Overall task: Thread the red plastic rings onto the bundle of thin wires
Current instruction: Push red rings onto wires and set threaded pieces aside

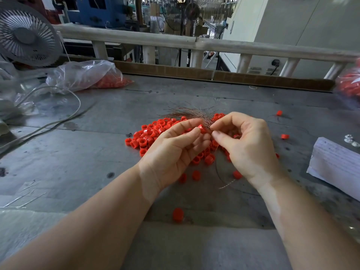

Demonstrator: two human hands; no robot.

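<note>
A heap of small red plastic rings [148, 135] lies on the grey table [78, 152], partly under my hands. My left hand [171, 149] pinches one red ring [202, 128] between thumb and forefinger. A bundle of thin coppery wires [191, 114] fans out up and to the left from the ring. My right hand [245, 145] pinches the wires right next to the ring, fingertips almost touching the left hand's. A wire end [226, 185] trails below, between my wrists. Loose rings [178, 214] lie scattered nearer to me.
A clear plastic bag [85, 75] with more red rings lies at the back left beside a grey fan [27, 34] and a white cable [64, 98]. Another bag of rings [348, 82] sits at the right edge. A stack of white paper [337, 164] lies at right.
</note>
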